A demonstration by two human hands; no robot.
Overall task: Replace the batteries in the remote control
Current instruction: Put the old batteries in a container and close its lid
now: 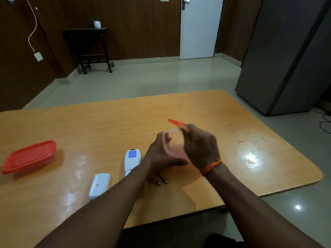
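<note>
A white remote control (pixel 132 161) lies face down on the wooden table (pixel 232 158), its battery bay end towards me. Its white battery cover (pixel 99 185) lies apart, to the lower left. Two brownish batteries (pixel 161 180) rest on the table just under my left wrist. My left hand (pixel 159 156) grips a small clear plastic container (pixel 172 145), held above the table. My right hand (pixel 200 145) holds the container's orange lid (pixel 176 123), lifted and blurred at the container's far edge. What is inside the container cannot be seen.
A second clear container with an orange lid (pixel 29 156), closed, sits at the table's far left. A grey cabinet (pixel 286 56) stands beyond the table's right corner. The table edge runs close in front of me.
</note>
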